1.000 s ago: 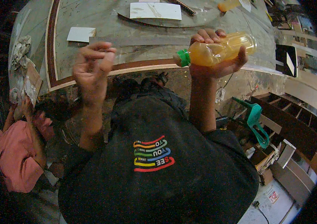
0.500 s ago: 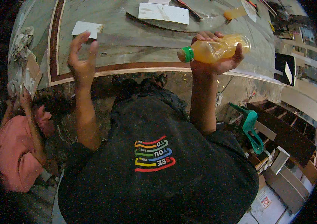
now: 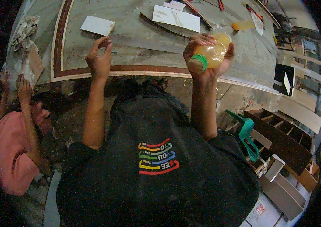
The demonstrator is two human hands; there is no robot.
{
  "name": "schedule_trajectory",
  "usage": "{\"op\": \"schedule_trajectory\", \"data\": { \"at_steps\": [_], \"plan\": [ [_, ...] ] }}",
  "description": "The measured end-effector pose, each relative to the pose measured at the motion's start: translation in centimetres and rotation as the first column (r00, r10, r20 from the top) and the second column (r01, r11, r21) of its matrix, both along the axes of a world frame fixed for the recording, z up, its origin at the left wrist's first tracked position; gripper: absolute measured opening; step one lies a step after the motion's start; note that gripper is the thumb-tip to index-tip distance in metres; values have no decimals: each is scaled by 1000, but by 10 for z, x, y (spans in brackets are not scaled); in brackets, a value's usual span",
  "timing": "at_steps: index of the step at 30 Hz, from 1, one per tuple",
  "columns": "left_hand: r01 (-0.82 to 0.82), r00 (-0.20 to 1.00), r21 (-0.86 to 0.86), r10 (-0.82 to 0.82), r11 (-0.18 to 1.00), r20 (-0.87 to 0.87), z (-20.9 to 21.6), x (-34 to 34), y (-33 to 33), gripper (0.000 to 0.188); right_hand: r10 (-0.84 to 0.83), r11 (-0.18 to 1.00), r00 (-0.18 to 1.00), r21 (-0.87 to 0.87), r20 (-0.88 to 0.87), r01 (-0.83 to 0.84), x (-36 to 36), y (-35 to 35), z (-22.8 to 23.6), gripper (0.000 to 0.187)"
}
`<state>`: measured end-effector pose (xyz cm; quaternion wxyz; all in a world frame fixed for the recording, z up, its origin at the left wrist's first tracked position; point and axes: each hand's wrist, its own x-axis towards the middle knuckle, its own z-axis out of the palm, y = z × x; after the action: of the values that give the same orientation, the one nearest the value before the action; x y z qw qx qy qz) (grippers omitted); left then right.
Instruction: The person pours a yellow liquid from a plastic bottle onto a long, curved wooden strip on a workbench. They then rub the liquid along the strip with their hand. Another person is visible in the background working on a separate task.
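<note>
My right hand (image 3: 209, 56) is wrapped around a clear plastic bottle (image 3: 221, 47) of yellow-orange liquid, raised over the near edge of the table. Its green-rimmed cap (image 3: 199, 62) is tilted toward me; the bottle's far end points away. My left hand (image 3: 100, 58) hovers near the table's front edge, fingers curled and thumb tip drawn close to a fingertip; anything between them is too small to make out. Just beyond it lies a white rectangular piece (image 3: 97, 25) on the glass-like tabletop (image 3: 137, 56).
A larger white board (image 3: 176, 19), a red-and-black tool (image 3: 198, 15) and a second yellow-orange bottle (image 3: 243, 25) lie farther back. At left, a person in pink (image 3: 13, 147) has hands near cloth. A green plastic chair (image 3: 246, 132) and wooden shelving (image 3: 281, 132) stand right.
The bottle has turned in my right hand, its cap now nearer me, and shifted slightly left. My left hand's thumb and fingers have closed together. The whole view has shifted a little.
</note>
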<state>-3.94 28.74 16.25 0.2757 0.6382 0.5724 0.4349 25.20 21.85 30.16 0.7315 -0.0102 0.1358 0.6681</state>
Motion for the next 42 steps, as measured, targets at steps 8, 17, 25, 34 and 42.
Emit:
{"op": "schedule_trajectory", "data": {
  "at_steps": [8,17,25,34,42],
  "plan": [
    [-27,999,82,31,996,-43,1,-2,-8,35,146,989,968,54,-204,-138,-12,-5,16,41],
    [0,998,203,12,979,-58,20,15,-5,39,149,985,971,114,-188,-129,0,-10,5,42],
    [143,962,215,-84,966,-260,-6,16,16,35,-173,985,927,38,333,170,2,-11,-6,50],
    [140,987,-219,-153,966,-43,-25,-18,15,37,-172,866,590,-164,789,471,-32,12,-39,48],
    [279,951,-174,-297,944,-86,-39,-34,27,35,9,827,234,-139,972,545,-97,56,-96,43]
  ]
}}
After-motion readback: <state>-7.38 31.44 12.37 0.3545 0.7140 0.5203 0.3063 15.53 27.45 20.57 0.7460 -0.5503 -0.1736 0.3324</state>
